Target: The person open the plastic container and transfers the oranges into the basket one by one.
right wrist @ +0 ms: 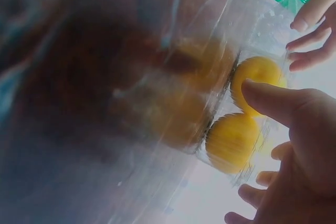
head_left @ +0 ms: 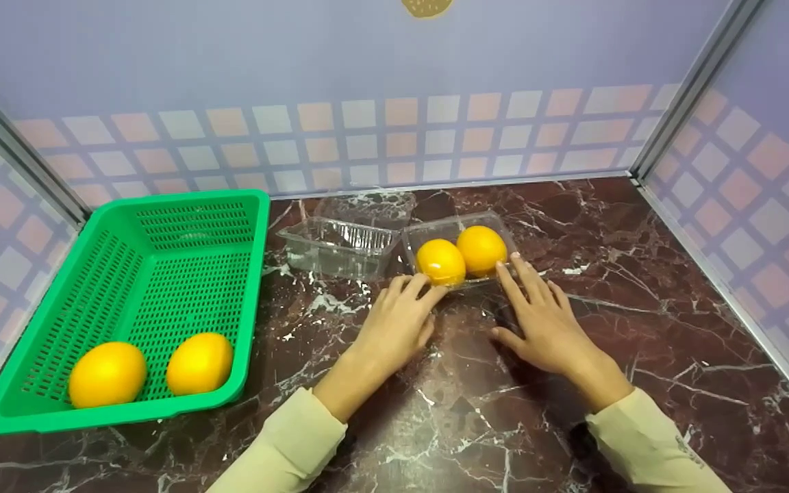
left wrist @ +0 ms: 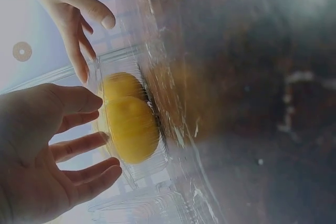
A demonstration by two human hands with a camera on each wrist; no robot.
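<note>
Two round yellow-orange fruits [head_left: 481, 250] sit side by side in a clear plastic box [head_left: 435, 231] on the marble-patterned table. My left hand [head_left: 398, 318] is at the box's near left corner, fingertips right at the rim beside the left fruit. At the near right corner, my right hand [head_left: 545, 329] has its fingers spread, index and middle fingertips at the edge. In the left wrist view, loosely bent fingers [left wrist: 92, 177] reach along the box's upper edge. The right wrist view shows my right thumb [right wrist: 268, 98] overlapping one fruit [right wrist: 257, 77].
Left of the box stands a second clear plastic box [head_left: 340, 259] with its lid [head_left: 367, 209] raised. A green perforated basket [head_left: 256, 294] at the left holds two more fruits [head_left: 108, 374]. A patterned wall [head_left: 401, 137] closes off the back.
</note>
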